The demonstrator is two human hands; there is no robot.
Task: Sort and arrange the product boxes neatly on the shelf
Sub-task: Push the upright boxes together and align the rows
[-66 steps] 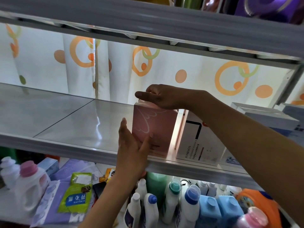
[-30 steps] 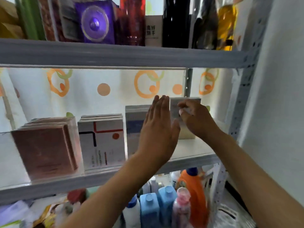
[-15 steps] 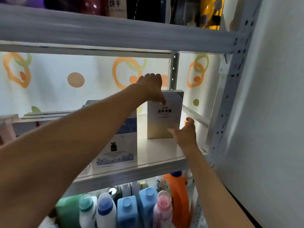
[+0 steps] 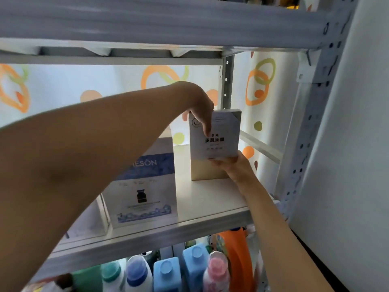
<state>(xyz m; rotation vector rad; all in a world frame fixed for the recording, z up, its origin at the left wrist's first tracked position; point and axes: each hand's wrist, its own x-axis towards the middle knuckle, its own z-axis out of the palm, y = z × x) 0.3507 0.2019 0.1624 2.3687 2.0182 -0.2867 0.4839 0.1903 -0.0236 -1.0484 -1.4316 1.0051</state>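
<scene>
A white and gold box (image 4: 219,144) with black characters stands upright near the right end of the white shelf board (image 4: 210,199). My left hand (image 4: 200,106) reaches across from the left and grips its top left corner. My right hand (image 4: 233,167) presses against its lower right edge from the front. To the left, nearer the shelf's front edge, stands a white and blue box (image 4: 145,186) printed with a dark bottle. My left forearm hides the boxes further left.
The grey metal shelf above (image 4: 147,22) sits close over the box. A perforated grey upright (image 4: 311,123) and a white wall (image 4: 357,144) close the right side. Below the shelf stand several detergent bottles (image 4: 168,272), among them an orange one (image 4: 237,256).
The view has swung from the pink box at left to the shelf's right end. My left hand has come down over the white and gold box's top; my right hand now presses its lower right edge.
</scene>
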